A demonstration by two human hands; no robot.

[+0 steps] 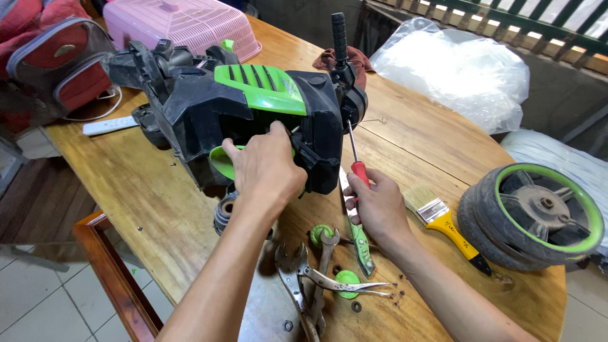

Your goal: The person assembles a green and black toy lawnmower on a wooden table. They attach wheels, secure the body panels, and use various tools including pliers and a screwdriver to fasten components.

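On the bench [126, 183], the left hand [266, 166] grips the black-and-green machine [253, 120]; the right hand [373, 202], beside its right end, holds a red-handled screwdriver [356, 161]. The tip may slip if the machine shifts.

Round wooden table [430, 136], varnished. Lying on it: black-and-green machine body [253, 107], pink plastic basket [183, 22], white remote [109, 125], clear plastic bag [456, 66], yellow-handled paintbrush [443, 218], two stacked wheels [532, 215], locking pliers [316, 278], spanner [326, 253], loose screws [399, 294].
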